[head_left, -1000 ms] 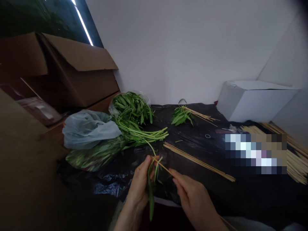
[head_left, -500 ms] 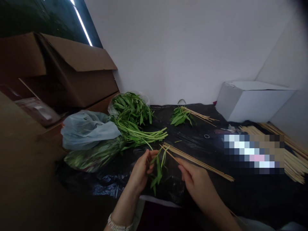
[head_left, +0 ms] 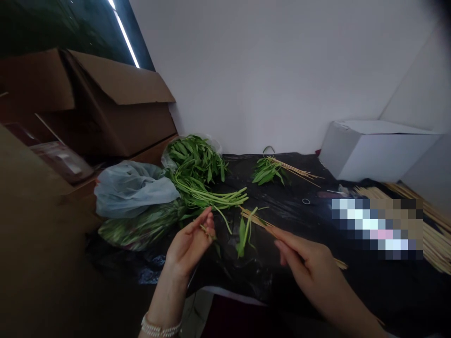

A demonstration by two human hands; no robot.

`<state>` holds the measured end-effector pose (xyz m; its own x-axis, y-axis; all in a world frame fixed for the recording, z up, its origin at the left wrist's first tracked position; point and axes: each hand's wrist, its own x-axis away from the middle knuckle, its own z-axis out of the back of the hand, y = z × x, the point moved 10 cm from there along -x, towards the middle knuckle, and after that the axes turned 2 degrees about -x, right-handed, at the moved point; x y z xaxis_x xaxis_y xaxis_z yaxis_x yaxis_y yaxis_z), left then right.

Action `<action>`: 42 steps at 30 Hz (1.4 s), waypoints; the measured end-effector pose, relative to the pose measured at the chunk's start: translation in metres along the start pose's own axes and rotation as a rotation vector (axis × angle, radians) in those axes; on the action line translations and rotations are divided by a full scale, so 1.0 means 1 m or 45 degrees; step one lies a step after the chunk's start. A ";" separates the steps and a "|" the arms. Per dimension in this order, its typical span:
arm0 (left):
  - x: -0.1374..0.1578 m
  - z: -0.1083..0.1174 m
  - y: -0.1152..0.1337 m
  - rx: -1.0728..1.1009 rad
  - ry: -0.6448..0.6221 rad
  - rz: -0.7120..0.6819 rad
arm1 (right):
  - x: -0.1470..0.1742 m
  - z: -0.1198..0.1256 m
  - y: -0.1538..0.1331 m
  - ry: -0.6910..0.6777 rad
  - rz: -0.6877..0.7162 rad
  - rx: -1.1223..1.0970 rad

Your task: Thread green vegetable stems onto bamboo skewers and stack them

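Note:
My right hand pinches a thin bamboo skewer, mostly hidden by the fingers and the sticks behind. Near its tip hangs a leafy green sprig with a pale stem piece. To the left, my left hand is palm up with curled fingers around a short green stem; its leaf droops below. Beyond the hands lies a pile of long-stemmed leafy greens, one stem bending toward me. A row of loose bamboo skewers rests behind my right hand, partly covered by it.
Farther back, skewers with greens on their ends lie on black plastic sheeting. Bagged greens and a pale plastic bag sit left, before a cardboard box. A white box and skewer bundles stand right.
My hands have moved apart: the left went left and turned palm up with a stem piece, the right shifted right. The sprig now hangs from the skewer, away from my left hand.

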<state>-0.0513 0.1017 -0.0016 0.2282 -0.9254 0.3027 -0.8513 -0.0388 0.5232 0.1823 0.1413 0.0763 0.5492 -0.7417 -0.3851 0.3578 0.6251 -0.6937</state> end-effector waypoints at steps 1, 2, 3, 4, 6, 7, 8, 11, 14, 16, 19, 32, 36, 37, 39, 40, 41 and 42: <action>0.002 -0.007 -0.002 -0.032 -0.048 -0.007 | 0.001 -0.002 -0.003 -0.035 0.003 -0.016; 0.004 -0.014 -0.004 -0.064 -0.093 -0.016 | 0.002 -0.005 -0.004 -0.068 0.003 -0.030; 0.006 -0.020 -0.006 -0.081 -0.134 -0.023 | 0.003 -0.008 -0.006 -0.096 0.001 -0.045; 0.007 -0.024 -0.008 -0.079 -0.165 -0.024 | 0.003 -0.012 -0.006 -0.120 -0.002 -0.060; 0.006 -0.027 -0.015 -0.017 -0.191 0.033 | 0.003 -0.019 -0.007 -0.157 -0.006 -0.103; 0.005 -0.026 -0.020 0.033 -0.188 0.091 | 0.002 -0.023 -0.007 -0.177 -0.013 -0.128; 0.004 -0.024 -0.025 0.084 -0.171 0.157 | 0.001 -0.028 -0.006 -0.200 -0.020 -0.153; 0.000 -0.014 -0.035 0.204 -0.078 0.282 | -0.002 -0.040 -0.003 -0.271 -0.065 -0.191; -0.002 -0.007 -0.038 0.237 -0.004 0.273 | -0.004 -0.047 0.001 -0.301 -0.113 -0.192; -0.002 -0.006 -0.037 0.186 0.000 0.238 | -0.003 -0.049 0.004 -0.306 -0.130 -0.185; -0.003 -0.007 -0.036 0.070 -0.020 0.176 | -0.002 -0.051 0.006 -0.310 -0.132 -0.181; 0.002 -0.011 -0.002 -0.698 0.148 -0.546 | 0.001 -0.062 0.008 -0.338 -0.144 -0.128; -0.004 0.005 0.012 -0.771 0.262 -0.600 | -0.001 -0.062 0.012 -0.335 -0.165 -0.159; -0.008 0.009 0.009 -0.731 0.245 -0.503 | -0.001 -0.062 0.013 -0.341 -0.170 -0.167; -0.013 0.013 0.002 -0.605 0.179 -0.316 | -0.002 -0.062 0.016 -0.339 -0.182 -0.173; -0.014 0.014 -0.001 -0.539 0.146 -0.244 | -0.002 -0.062 0.018 -0.336 -0.191 -0.170; -0.014 0.014 -0.003 -0.481 0.123 -0.188 | -0.002 -0.061 0.021 -0.331 -0.203 -0.167; -0.014 0.015 -0.005 -0.435 0.114 -0.144 | -0.002 -0.061 0.022 -0.327 -0.213 -0.164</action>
<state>-0.0570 0.1088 -0.0204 0.3653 -0.8850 0.2886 -0.6147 0.0035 0.7887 0.1431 0.1418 0.0244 0.6689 -0.7359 -0.1048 0.3698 0.4517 -0.8119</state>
